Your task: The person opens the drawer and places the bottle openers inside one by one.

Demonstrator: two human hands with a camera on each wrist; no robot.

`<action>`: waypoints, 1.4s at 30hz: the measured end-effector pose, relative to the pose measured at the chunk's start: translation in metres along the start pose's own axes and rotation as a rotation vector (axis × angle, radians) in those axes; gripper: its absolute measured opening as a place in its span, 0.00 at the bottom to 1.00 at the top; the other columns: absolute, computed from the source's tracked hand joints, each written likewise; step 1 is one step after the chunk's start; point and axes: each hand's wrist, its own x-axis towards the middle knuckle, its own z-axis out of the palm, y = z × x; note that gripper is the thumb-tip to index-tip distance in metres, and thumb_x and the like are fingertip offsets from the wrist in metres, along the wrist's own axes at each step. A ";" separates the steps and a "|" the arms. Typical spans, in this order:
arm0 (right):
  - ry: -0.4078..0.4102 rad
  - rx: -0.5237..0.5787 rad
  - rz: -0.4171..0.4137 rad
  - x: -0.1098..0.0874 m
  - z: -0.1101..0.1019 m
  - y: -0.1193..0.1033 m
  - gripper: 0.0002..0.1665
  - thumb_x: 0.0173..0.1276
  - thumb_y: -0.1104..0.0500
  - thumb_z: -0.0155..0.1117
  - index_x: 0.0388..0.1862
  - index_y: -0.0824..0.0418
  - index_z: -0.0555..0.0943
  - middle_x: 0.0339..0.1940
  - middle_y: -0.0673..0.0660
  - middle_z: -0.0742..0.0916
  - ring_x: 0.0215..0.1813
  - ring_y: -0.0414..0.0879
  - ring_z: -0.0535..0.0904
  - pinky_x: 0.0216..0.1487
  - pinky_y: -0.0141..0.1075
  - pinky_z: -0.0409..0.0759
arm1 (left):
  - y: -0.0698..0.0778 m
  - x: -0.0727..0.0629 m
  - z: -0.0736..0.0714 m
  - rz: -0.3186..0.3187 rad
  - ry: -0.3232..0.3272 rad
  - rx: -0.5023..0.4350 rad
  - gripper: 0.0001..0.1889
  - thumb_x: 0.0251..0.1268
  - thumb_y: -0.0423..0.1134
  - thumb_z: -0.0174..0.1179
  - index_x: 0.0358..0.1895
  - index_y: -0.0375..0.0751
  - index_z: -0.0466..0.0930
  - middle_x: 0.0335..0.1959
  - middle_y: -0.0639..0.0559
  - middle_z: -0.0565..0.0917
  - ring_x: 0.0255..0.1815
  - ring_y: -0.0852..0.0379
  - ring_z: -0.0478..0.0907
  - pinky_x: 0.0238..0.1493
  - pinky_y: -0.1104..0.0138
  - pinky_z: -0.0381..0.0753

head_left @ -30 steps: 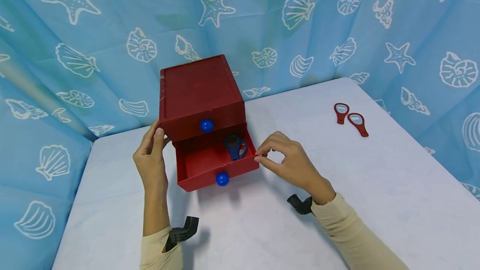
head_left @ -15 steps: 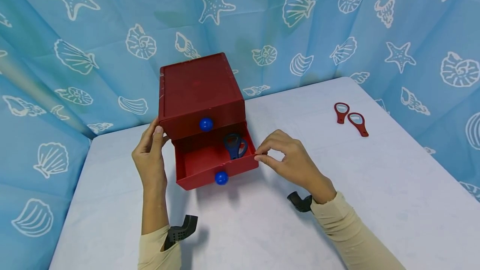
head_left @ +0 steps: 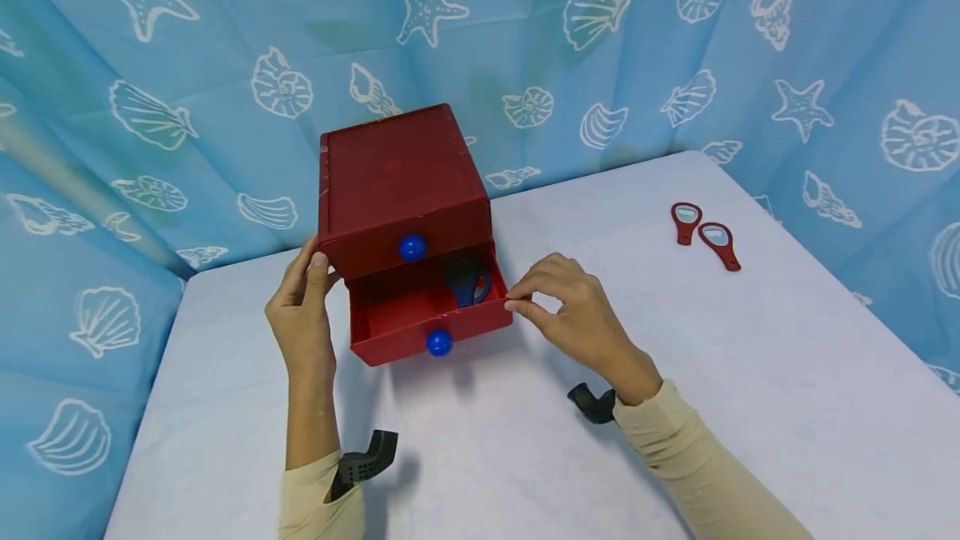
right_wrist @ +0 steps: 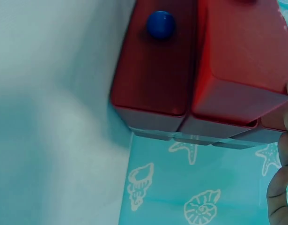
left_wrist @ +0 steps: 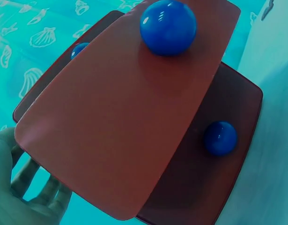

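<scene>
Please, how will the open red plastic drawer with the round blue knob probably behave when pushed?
The drawer is probably stiff: its thin walls look straight. It may skew slightly, because the right hand pinches only its right front corner. The dark blue ring-headed tool inside might slide, as I see nothing fastening it.

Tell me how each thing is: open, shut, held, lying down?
Top drawer: shut.
Middle drawer: partly open.
Bottom drawer: shut.
Blue tools: inside the middle drawer.
Left red tool: lying flat.
Right red tool: lying flat.
Left fingers: holding the chest.
Right fingers: pinching the middle drawer's rim.
</scene>
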 end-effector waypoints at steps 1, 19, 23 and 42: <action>-0.003 -0.005 0.001 0.000 0.000 0.000 0.09 0.55 0.66 0.80 0.34 0.57 0.89 0.31 0.46 0.86 0.42 0.42 0.78 0.45 0.39 0.74 | -0.001 -0.001 0.001 -0.002 0.000 -0.002 0.20 0.72 0.42 0.62 0.65 0.49 0.80 0.63 0.47 0.80 0.61 0.47 0.77 0.60 0.61 0.79; 0.050 0.064 0.018 0.002 0.006 0.009 0.09 0.56 0.67 0.78 0.35 0.57 0.89 0.32 0.48 0.86 0.42 0.43 0.79 0.44 0.35 0.79 | 0.001 0.000 0.001 -0.011 -0.002 0.030 0.20 0.72 0.42 0.61 0.66 0.52 0.79 0.63 0.49 0.79 0.62 0.48 0.75 0.60 0.62 0.79; 0.060 0.076 0.017 0.003 0.009 0.009 0.09 0.56 0.68 0.78 0.35 0.58 0.89 0.32 0.48 0.86 0.42 0.43 0.79 0.45 0.33 0.79 | 0.002 0.000 -0.001 -0.014 0.000 0.028 0.20 0.72 0.42 0.61 0.66 0.51 0.79 0.63 0.49 0.79 0.62 0.48 0.75 0.60 0.63 0.79; 0.088 0.067 0.044 0.004 0.012 0.012 0.09 0.57 0.67 0.77 0.36 0.59 0.89 0.34 0.49 0.87 0.45 0.44 0.79 0.47 0.32 0.79 | 0.004 0.001 0.002 -0.011 -0.002 0.004 0.20 0.72 0.43 0.62 0.65 0.48 0.80 0.63 0.47 0.79 0.63 0.47 0.75 0.59 0.64 0.80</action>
